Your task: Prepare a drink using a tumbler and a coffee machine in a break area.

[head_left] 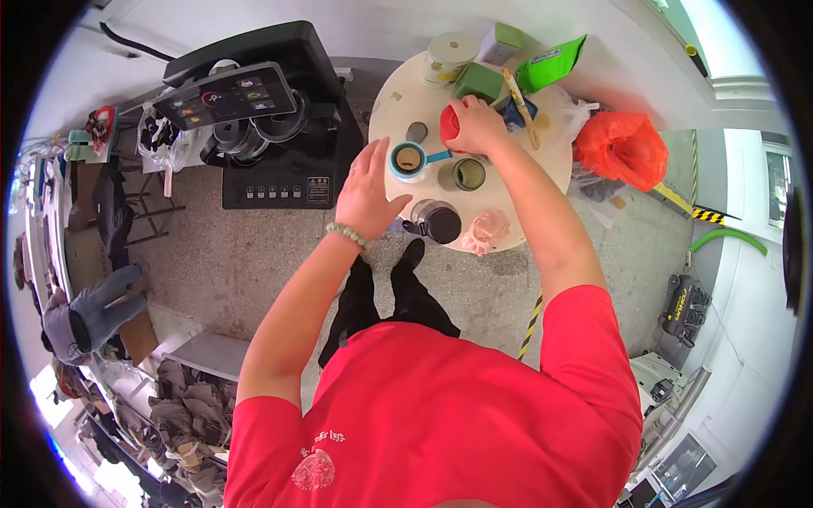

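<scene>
My right hand (pixel 478 127) is closed around a red, cup-like item (pixel 450 124) at the far side of the round white table (pixel 542 182); its exact kind is not plain. My left hand (pixel 364 190), with a beaded bracelet at the wrist, hovers by the table's left edge, fingers stretched and thumb apart, holding nothing. Just right of it stands a small vessel under a blue-rimmed strainer (pixel 408 159) with a blue handle, something brown inside. Nearby are an olive-coloured jar (pixel 467 174), a grey round lid (pixel 416 132) and a glass jug with a black lid (pixel 440 223).
Crumpled pink plastic (pixel 487 229) lies at the near edge. Behind are a white canister (pixel 450 56), a green box (pixel 479 83), a bright green pouch (pixel 550 64) and a wooden stick-like tool (pixel 522 110). A black machine with a screen (pixel 227 97) stands left, a red-orange bag (pixel 622 151) right.
</scene>
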The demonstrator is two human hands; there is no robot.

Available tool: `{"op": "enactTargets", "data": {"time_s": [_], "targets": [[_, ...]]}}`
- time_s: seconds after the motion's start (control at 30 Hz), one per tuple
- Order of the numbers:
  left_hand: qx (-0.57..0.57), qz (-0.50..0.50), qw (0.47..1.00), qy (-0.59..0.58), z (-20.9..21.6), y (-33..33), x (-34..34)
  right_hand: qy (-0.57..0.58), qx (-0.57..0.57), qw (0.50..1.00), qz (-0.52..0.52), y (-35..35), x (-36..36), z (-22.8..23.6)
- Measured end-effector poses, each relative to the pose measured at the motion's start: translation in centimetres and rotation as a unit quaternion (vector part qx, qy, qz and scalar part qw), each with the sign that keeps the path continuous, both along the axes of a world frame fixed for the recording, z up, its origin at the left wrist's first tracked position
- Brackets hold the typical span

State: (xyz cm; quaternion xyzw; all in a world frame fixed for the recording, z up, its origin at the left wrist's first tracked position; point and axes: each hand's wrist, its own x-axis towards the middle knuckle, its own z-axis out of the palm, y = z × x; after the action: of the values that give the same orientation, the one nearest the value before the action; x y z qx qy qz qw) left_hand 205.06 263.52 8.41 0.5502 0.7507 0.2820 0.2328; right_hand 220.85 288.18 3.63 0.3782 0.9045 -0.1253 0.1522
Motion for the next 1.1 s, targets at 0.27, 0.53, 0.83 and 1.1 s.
{"op": "enactTargets", "data": {"time_s": [0.27, 0.53, 0.83, 1.1], "targets": [[-0.028, -0.055, 0.997, 0.045, -2.7, 3.6, 0.1, 0.026, -0.021, 0.999, -0.013, 0.3, -0.3, -1.6], [-0.021, -0.04, 0.998, 0.037, -4.8, 4.2, 0.1, 0.106, 0.046, 0.993, -0.001, -0.9, 1.2, -2.3], [0.049, -0.034, 0.998, 0.009, 0.8, 2.9, 1.2, 0.353, -0.03, 0.934, 0.045, -11.3, 2.5, 7.9], [0.144, -0.115, 0.979, 0.083, 6.3, 0.6, 3.0, 0.384, -0.017, 0.922, 0.049, -14.6, 5.0, 12.8]]}}
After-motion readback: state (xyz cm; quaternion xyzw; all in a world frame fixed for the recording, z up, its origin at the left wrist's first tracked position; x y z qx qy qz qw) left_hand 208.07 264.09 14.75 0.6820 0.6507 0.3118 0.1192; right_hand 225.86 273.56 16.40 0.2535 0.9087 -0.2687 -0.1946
